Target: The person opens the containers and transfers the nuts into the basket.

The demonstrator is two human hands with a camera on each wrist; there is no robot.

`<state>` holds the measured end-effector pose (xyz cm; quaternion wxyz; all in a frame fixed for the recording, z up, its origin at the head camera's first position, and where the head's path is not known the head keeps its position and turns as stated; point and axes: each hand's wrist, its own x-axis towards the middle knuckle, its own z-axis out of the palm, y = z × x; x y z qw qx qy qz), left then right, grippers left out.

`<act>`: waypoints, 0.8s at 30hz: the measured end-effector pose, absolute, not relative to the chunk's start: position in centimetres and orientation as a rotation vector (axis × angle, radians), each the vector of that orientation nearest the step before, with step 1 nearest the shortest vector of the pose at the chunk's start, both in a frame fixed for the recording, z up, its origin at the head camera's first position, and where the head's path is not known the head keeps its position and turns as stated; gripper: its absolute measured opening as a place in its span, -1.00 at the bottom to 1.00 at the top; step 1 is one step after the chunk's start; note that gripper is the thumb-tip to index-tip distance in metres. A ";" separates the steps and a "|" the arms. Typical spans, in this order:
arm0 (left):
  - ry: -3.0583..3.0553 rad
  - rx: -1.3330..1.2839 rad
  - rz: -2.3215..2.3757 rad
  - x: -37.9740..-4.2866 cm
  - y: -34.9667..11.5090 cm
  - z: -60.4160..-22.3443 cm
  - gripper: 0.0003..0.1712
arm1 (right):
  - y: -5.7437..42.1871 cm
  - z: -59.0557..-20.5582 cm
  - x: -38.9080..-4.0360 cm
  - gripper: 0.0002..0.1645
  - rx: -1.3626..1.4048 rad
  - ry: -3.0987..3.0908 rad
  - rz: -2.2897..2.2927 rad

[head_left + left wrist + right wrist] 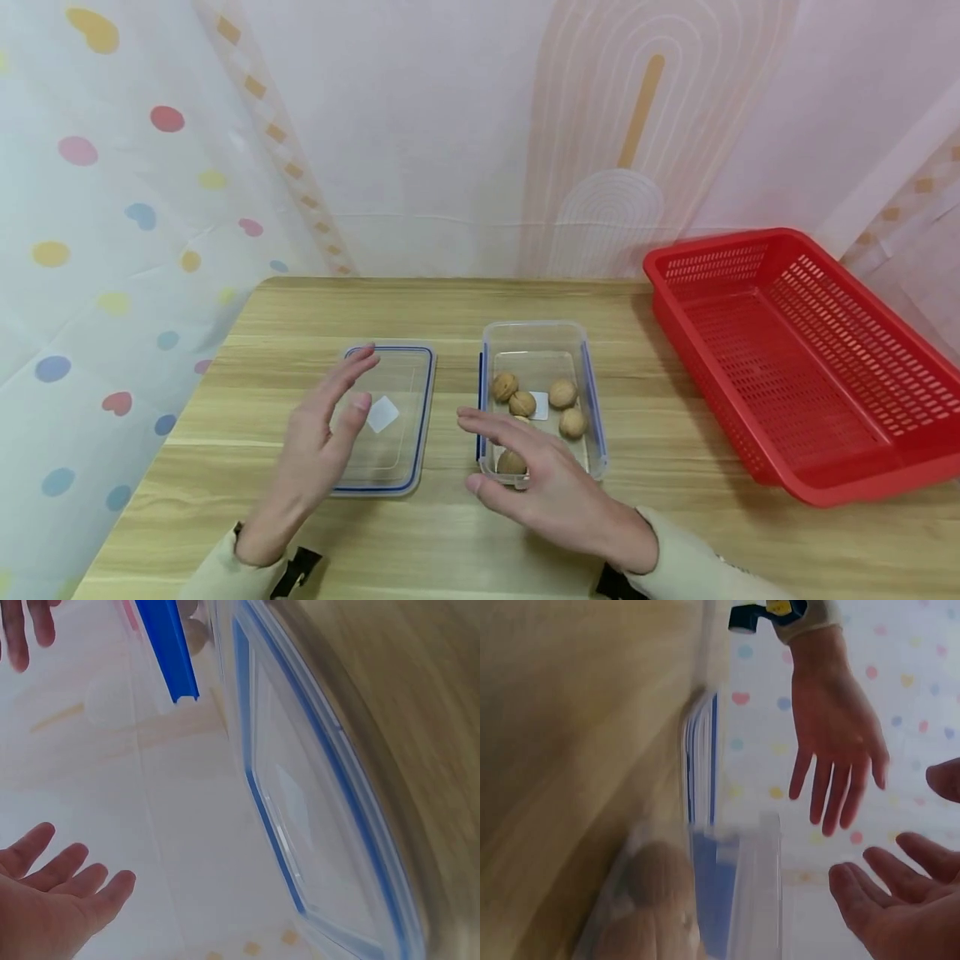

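A clear plastic container (pixel 536 337) with blue side clips stands on the table, several walnuts (pixel 562 393) and a small white square inside it. To its left lies the container's clear lid (pixel 401 450) with a blue seal, a white square showing on it. My left hand (pixel 318 442) hovers over the lid's left side, fingers extended and holding nothing. Above the container's near left corner is my right hand (pixel 551 492), also empty, hiding part of the walnuts. In the right wrist view the left hand (pixel 838 742) hangs with fingers spread apart.
A red perforated plastic basket (pixel 720 350) stands at the table's right side. Behind the wooden table (pixel 420 304) hangs a pale printed cloth (pixel 442 125), and a dotted cloth (pixel 90 350) covers the left side.
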<state>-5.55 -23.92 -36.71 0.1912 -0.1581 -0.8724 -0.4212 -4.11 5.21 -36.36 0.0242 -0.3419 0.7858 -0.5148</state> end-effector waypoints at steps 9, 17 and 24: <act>-2.482 -0.584 -1.098 -6.2 -21.8 -37.1 -0.41 | 8.2 -36.5 -5.7 -0.42 -1.105 2.442 -1.638; -2.661 -0.648 -1.010 -6.8 -19.7 -37.0 -0.27 | 10.1 -37.1 -7.5 -0.39 -1.216 2.541 -1.567; -2.835 -0.676 -0.965 -7.0 -18.2 -37.2 -0.14 | 11.0 -37.3 -9.2 -0.36 -1.312 2.598 -1.422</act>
